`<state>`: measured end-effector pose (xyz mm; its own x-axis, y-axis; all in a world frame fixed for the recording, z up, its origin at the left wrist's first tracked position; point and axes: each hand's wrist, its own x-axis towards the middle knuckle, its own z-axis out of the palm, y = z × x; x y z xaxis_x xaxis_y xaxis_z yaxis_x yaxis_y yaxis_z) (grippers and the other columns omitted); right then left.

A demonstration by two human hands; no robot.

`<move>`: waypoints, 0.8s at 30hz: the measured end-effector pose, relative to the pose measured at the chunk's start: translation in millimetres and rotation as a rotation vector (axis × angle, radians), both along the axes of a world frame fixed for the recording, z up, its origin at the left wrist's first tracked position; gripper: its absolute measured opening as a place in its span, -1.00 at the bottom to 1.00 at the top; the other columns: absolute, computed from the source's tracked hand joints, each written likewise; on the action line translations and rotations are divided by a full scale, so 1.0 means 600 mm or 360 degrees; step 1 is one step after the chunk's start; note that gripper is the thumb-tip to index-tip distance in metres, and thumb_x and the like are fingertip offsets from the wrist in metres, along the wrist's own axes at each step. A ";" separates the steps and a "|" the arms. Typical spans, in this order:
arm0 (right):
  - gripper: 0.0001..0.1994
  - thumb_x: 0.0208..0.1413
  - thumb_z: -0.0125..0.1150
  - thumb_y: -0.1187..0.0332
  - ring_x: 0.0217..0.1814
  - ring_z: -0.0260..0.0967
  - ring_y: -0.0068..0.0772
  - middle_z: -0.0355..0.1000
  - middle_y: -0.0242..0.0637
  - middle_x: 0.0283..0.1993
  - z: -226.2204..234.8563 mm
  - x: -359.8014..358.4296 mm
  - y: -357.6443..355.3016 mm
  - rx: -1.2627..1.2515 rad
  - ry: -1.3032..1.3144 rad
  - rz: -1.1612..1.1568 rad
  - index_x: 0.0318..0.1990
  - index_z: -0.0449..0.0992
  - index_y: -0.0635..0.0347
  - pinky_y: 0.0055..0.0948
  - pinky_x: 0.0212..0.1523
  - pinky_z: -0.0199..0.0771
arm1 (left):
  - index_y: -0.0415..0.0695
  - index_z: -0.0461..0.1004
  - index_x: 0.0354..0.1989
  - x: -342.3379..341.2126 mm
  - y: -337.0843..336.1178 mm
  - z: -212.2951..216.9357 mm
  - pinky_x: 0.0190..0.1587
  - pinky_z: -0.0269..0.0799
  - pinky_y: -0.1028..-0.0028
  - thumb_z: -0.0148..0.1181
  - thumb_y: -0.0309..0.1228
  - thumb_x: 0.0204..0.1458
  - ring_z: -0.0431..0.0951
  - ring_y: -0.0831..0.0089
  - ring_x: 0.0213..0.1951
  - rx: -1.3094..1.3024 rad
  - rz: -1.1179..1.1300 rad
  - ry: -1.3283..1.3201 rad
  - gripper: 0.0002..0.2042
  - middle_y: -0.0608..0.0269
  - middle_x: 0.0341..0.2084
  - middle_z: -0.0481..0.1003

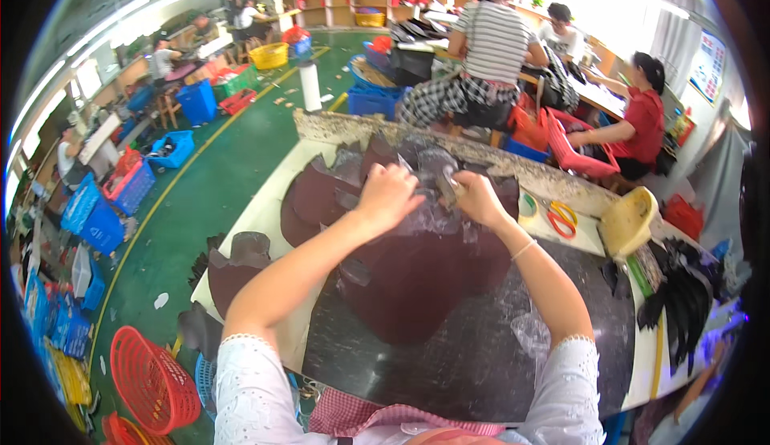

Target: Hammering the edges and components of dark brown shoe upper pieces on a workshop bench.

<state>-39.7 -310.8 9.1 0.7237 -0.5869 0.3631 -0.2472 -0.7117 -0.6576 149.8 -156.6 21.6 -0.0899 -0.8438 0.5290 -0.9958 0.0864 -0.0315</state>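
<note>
Over the far part of the worktable, my left hand [389, 196] is closed, its fingers bent at the upper edge of a pile of dark brown, leather-like cut pieces [409, 284]. A small whitish bit shows at its fingertips, too small to name. My right hand [479, 198] pinches a thin greyish piece [447, 182] just to the right of it. Crumpled clear film [437, 158] lies about both hands on the pieces. More brown pieces [309, 200] lie fanned out to the left, with another small stack [239, 267] near the table's left edge.
Orange-handled scissors [561, 219], a tape roll [527, 207] and a yellow basket [630, 220] stand right of the pile. Black pieces [682, 292] hang at the right edge. A red basket [152, 381] is on the floor. Several people sit at tables beyond the worktable's raised back edge [481, 156].
</note>
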 end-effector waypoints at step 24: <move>-0.80 0.05 0.37 0.33 -0.15 0.52 0.06 0.50 -0.19 -0.15 0.030 -0.083 0.047 -0.0807 0.0010 -0.0145 -0.19 0.56 0.15 -0.09 -0.16 0.51 | -0.18 0.54 0.11 -0.216 0.283 -0.035 -0.15 0.50 0.56 0.26 -0.43 0.23 0.57 0.66 -0.21 0.1132 -0.0475 0.2363 -0.71 0.35 -0.15 0.58</move>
